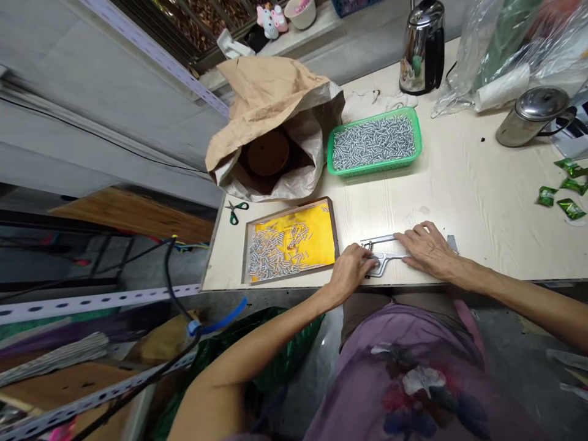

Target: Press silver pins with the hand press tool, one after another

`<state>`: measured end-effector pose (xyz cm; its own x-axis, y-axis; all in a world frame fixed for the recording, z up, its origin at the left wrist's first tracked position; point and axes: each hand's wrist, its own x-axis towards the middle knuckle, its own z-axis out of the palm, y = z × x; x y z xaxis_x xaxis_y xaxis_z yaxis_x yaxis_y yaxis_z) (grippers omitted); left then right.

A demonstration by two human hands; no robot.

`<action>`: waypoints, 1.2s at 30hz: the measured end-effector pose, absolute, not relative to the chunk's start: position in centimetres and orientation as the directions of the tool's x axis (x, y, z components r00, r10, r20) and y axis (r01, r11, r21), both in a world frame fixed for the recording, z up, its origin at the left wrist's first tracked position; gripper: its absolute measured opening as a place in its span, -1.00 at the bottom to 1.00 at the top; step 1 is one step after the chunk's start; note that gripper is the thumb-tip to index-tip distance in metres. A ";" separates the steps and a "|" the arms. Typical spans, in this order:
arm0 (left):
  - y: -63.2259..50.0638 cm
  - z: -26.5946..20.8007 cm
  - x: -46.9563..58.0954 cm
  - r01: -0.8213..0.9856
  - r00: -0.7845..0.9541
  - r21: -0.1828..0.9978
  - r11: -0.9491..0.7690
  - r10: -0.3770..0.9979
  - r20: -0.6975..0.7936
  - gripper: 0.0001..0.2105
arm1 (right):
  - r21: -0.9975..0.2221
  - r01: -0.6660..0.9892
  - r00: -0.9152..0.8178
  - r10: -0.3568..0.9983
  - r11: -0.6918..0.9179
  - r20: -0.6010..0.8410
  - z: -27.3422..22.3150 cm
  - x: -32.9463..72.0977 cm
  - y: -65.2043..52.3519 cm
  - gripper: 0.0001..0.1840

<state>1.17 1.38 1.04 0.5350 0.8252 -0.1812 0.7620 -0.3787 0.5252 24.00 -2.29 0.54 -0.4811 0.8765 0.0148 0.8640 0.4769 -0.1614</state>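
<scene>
On the table near its front edge lies a grey metal hand tool (379, 263) with two long arms and an open, loop-like part. My left hand (351, 269) has its fingers closed at the tool's left end, by a small dark fitting. My right hand (427, 250) grips the right ends of the arms, fingers bent over them. Left of my hands is a shallow tray (337, 236) with a yellow lining, holding many small silvery metal pieces (269, 254). Behind, a green plastic basket (367, 170) is full of similar pieces. Their exact kind is too small to tell.
A large open paper sack (275, 86) stands behind the tray, and green-handled scissors (237, 211) lie left of it. A kettle (420, 49), a lidded metal pot (528, 119), clear plastic bags (500, 55) and green wrapped packets (546, 196) are to the right.
</scene>
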 end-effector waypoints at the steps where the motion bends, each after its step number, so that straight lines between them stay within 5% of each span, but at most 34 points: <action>1: 1.5 0.8 1.9 0.711 0.618 0.508 -0.486 0.777 -0.121 -0.82 | -0.164 0.866 -0.475 0.880 0.472 0.020 0.4 24.0 -2.4 -0.58; 6: 2.9 -0.6 5.1 0.491 0.854 0.414 -0.767 0.516 -0.058 -0.50 | -0.223 0.867 -0.448 0.893 0.446 0.041 -0.1 24.5 -2.8 -0.33; 11: 3.8 -0.6 6.3 0.480 0.877 0.326 -0.814 0.454 -0.159 -0.38 | -0.294 0.867 -0.419 0.908 0.402 0.007 -0.5 25.3 -3.4 -0.30; 24: 2.8 -0.3 6.8 0.487 0.873 0.337 -0.806 0.442 -0.205 -0.84 | -0.226 0.896 -0.386 0.922 0.382 0.027 -0.7 24.3 -4.4 -0.93; 30: 2.4 -1.1 6.9 0.498 0.867 0.351 -0.793 0.462 -0.186 -0.76 | -0.224 0.888 -0.394 0.916 0.401 0.078 -1.7 23.7 -4.9 -0.72; 34: 2.3 -1.3 6.7 0.514 0.857 0.325 -0.794 0.494 -0.149 -0.79 | -0.236 0.906 -0.350 0.935 0.352 0.053 -1.0 24.2 -4.4 -0.86; 36: 1.8 -1.8 6.4 0.520 0.843 0.338 -0.784 0.534 -0.058 -0.73 | -0.266 0.904 -0.340 0.940 0.336 0.030 -0.5 25.1 -3.7 -0.69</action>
